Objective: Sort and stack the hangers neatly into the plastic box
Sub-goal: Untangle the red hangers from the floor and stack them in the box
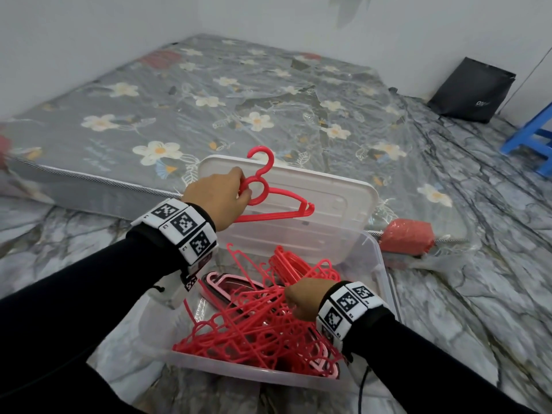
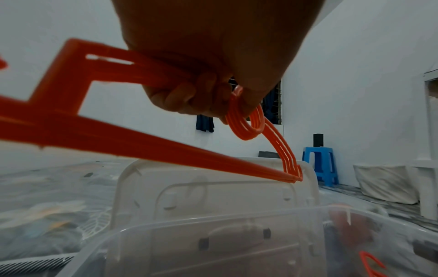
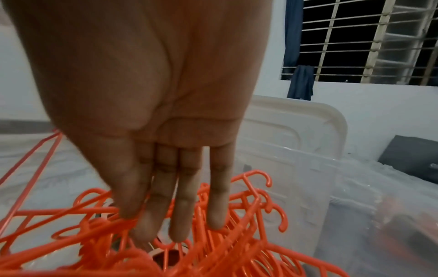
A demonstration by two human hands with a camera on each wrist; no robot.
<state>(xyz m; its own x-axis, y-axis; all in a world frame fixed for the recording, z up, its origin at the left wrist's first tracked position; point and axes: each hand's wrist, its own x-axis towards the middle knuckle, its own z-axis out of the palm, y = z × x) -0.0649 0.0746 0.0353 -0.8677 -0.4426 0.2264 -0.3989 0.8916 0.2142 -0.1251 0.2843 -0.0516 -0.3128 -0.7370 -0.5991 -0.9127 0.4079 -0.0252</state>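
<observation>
Left hand (image 1: 219,195) clamps aligned red hanger bundle (image 1: 274,201) above plastic box (image 1: 385,282). Right hand (image 1: 304,298), fingers straight, dips into tangled hanger pile (image 1: 254,327), gripping nothing. Risk: interlocked hooks snagging, dragging neighbours out.

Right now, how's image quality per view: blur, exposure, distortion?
Head: evenly lit, wide-angle bowing at the edges, hangers in the box fairly sharp. Left wrist: left hand dark and underexposed against the bright wall, near bundle soft and smeared. Right wrist: right hand looms large and soft, hangers below slightly blurred, colour shifted to orange.
</observation>
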